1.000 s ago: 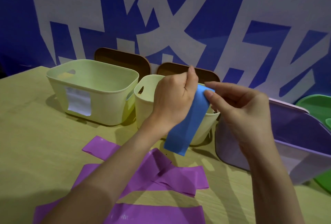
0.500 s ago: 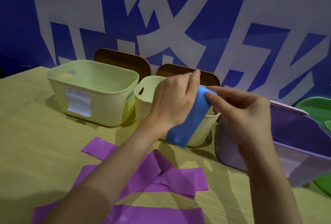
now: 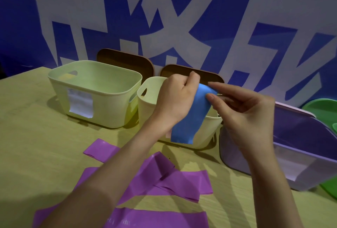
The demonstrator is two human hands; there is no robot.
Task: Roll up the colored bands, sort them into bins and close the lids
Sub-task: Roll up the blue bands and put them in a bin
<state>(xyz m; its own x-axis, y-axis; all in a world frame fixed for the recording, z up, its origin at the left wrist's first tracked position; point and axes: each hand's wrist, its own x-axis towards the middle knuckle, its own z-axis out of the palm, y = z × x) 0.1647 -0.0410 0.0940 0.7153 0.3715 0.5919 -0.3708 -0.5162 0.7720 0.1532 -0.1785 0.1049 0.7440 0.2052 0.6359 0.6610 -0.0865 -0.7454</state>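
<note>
Evidently the rolling step is in hand: the blue band [image 3: 189,116] hangs in the air above the front rim of the smaller pale-yellow bin [image 3: 204,133], its lower tail loose and slightly curled. The left hand [image 3: 175,100] has its fingers curled over the band's upper end, pinching it; whether a roll has formed inside that grip cannot be told, as the hand hides it. The right hand [image 3: 242,112] pinches the band's upper right edge between thumb and forefinger, other fingers relaxed. Purple bands [image 3: 164,178] lie flat and overlapping on the wooden table [image 3: 27,145], unrolled. A larger pale-yellow bin [image 3: 94,92] stands to the left, a purple bin [image 3: 300,147] to the right; two brown lids [image 3: 125,61] lean against the wall behind, none fitted. Judgement: the task is early. The next move likely calls for winding the hanging tail up toward the fingers, keeping the edges aligned and the roll tight, before it goes into a bin.
</note>
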